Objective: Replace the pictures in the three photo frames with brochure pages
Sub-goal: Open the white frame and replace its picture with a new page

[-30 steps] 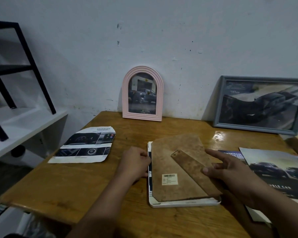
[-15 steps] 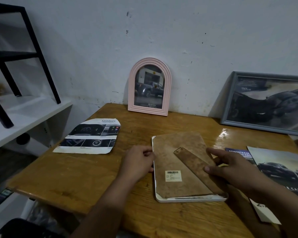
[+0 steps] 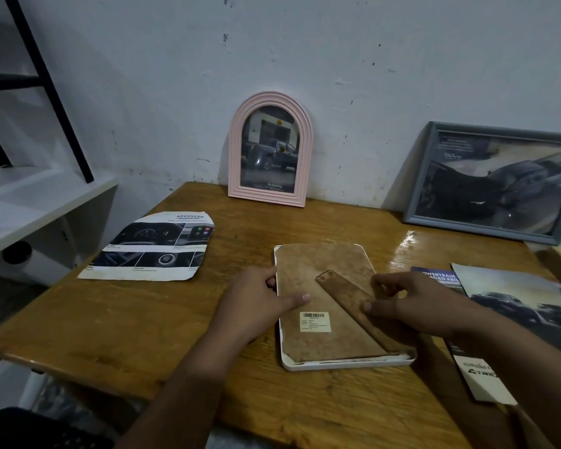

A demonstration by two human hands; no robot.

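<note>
Wooden table (image 3: 182,319) carried a white frame (image 3: 347,364) lying face down near its front edge, brown backing board (image 3: 318,280) up, a barcode label (image 3: 315,321) stuck on it. Left hand (image 3: 259,299) held the frame's left edge, fingers curled at the rim, thumb laid flat on the board. Right hand (image 3: 412,303) pinched the brown stand strip (image 3: 347,296), thumb on its face, fingers bent at its right edge. Cut brochure page (image 3: 149,251) lay flat well to the left. Pink arched frame (image 3: 270,150) stood against the wall (image 3: 305,59) behind, grey frame (image 3: 496,183) leaned at far right; both showed car pictures. Brochures (image 3: 515,299) lay just right of the right hand. White shelf (image 3: 30,202) at far left.
</note>
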